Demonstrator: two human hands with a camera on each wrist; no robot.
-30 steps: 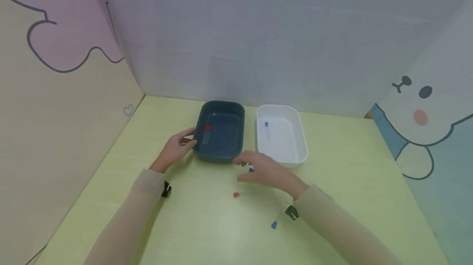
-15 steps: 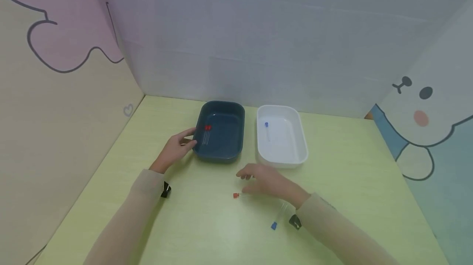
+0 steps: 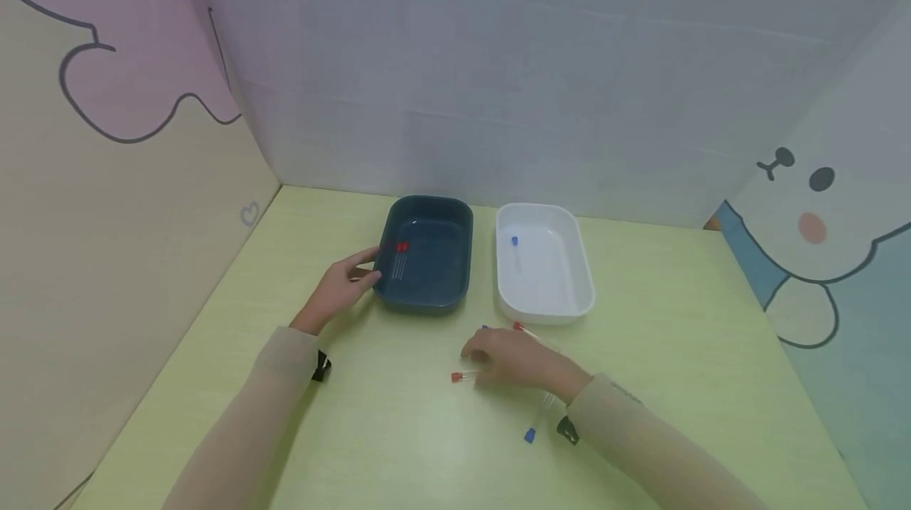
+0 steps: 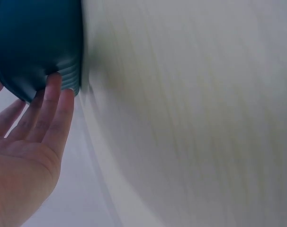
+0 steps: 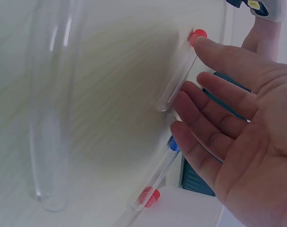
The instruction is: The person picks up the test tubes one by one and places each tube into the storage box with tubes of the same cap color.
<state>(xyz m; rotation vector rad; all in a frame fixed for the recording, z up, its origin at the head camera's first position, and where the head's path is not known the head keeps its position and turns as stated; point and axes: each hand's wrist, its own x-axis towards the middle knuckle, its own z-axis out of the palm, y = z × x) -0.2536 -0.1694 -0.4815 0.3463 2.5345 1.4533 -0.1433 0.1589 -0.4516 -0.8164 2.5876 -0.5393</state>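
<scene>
My left hand (image 3: 334,296) rests its fingers against the left outer wall of the dark blue tray (image 3: 441,307); in the left wrist view, straight fingers (image 4: 51,101) touch the tray's underside edge. My right hand (image 3: 515,356) is low over the table around a red-capped test tube (image 3: 466,376), its body partly hidden by the hand. In the right wrist view the thumb lies beside that tube's red cap (image 5: 198,35), while the other fingers stay loosely bent beside the clear glass, without a visible pinch. Another red-capped tube (image 3: 530,334) and a blue cap (image 3: 485,327) show behind this hand.
A white tray (image 3: 544,317) stands right of the dark blue one and contains a blue-capped tube (image 3: 515,242). Red-capped tubes (image 3: 401,257) lie inside the dark blue tray. Another blue-capped tube (image 3: 530,435) lies on the table (image 3: 398,415) below the right wrist.
My right hand has moved back from the dark blue tray's front edge and down to the red-capped tube. A red-capped tube behind it has come into sight. The left hand stays put.
</scene>
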